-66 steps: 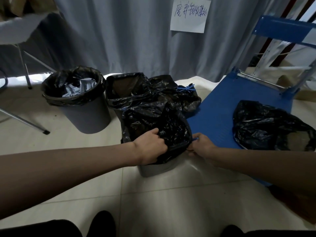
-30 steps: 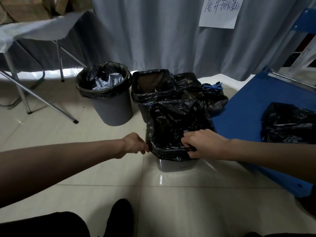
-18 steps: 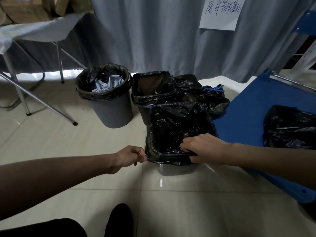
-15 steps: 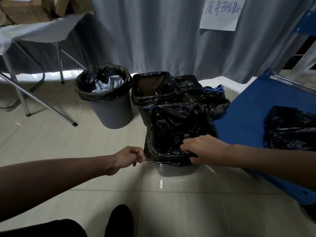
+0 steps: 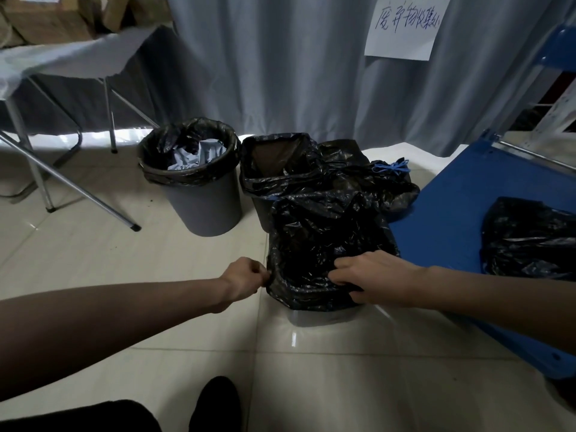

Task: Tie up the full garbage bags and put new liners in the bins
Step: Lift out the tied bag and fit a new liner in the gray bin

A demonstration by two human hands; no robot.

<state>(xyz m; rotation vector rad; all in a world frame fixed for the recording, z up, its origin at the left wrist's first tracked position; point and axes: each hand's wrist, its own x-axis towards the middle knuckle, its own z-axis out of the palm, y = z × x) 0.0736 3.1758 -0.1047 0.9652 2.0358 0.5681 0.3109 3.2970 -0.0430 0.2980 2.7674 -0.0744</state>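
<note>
Crinkled black plastic liner point(image 5: 324, 244), frame centre, now sits lower over its bin: left hand point(image 5: 246, 277) pinches the edge, right hand point(image 5: 371, 280) grips the rim; fitting nearly complete.

- Both forearms are bare to the frame edge, no sleeves showing.
- Left hand point(image 5: 246, 277) and right hand point(image 5: 372, 280): no gloves, rings or watch visible.
- Dark trousers point(image 5: 78, 416) at 7 o'clock.
- Black shoe point(image 5: 215, 403) at 6 o'clock.

Illumination is dim and cool. Daylight enters beneath the curtain point(image 5: 280, 57), producing glare on the floor point(image 5: 293, 338). Wide-angle distortion bends the frame edges.
</note>
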